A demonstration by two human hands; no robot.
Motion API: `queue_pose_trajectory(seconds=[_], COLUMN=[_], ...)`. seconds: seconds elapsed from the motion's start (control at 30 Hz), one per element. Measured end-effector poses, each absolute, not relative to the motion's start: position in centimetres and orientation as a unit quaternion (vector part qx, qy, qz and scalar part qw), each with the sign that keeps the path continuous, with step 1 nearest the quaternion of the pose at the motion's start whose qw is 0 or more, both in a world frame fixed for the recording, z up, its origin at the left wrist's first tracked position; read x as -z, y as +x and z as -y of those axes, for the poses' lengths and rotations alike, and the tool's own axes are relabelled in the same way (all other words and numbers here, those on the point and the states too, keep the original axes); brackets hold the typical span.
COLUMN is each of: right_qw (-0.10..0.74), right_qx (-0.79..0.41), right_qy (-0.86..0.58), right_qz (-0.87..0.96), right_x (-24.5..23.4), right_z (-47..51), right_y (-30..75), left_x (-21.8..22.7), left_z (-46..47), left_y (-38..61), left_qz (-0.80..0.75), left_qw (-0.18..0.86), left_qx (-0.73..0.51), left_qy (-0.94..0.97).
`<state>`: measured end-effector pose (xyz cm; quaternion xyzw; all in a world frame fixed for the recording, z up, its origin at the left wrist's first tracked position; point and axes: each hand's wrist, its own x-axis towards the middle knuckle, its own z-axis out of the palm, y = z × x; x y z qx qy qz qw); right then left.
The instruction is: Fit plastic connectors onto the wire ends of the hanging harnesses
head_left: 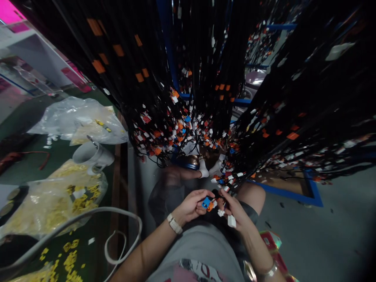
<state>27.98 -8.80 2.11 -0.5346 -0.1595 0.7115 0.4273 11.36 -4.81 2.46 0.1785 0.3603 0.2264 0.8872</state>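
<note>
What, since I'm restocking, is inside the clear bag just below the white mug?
Small yellow pieces fill the clear bag, with a white slip among them. Whatever lies beneath the heap is covered.

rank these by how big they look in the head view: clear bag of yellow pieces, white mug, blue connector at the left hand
1. clear plastic bag of yellow pieces
2. white handled mug
3. small blue plastic connector, held by the left hand
No two look alike.
</note>
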Motion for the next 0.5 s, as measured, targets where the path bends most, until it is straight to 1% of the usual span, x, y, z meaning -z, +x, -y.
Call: queue_pose_trajectory(seconds=[0.03,0.23,0.37,0.5], right_qw=[0.397,0.356,0.313,0.268], right_qx=[-0.73,-0.686,-0.701,-0.735], right_qy=[-0.526,-0.563,-0.512,-0.467], right_qz=[0.182,0.292,0.385,0.412], right_x=[-2.1,-2.9,-4.1,-5.7], right_z=[8.9,9.9,10.4,11.0], right_y=[28.1,28.1,27.5,27.1], left_x=[-2.4,-1.3,-2.0,-3.1], left_z=[4.7,2.5,-0.3,-3.3], left_y=[11.5,11.3,11.8,13.7], left_qz=[-0.371,-0.479,-0.488,-0.489], left_qw=[0.881,0.781,0.74,0.665], left_qx=[-0.223,-0.268,-0.279,-0.251], left_qy=[0.191,0.298,0.368,0.506])
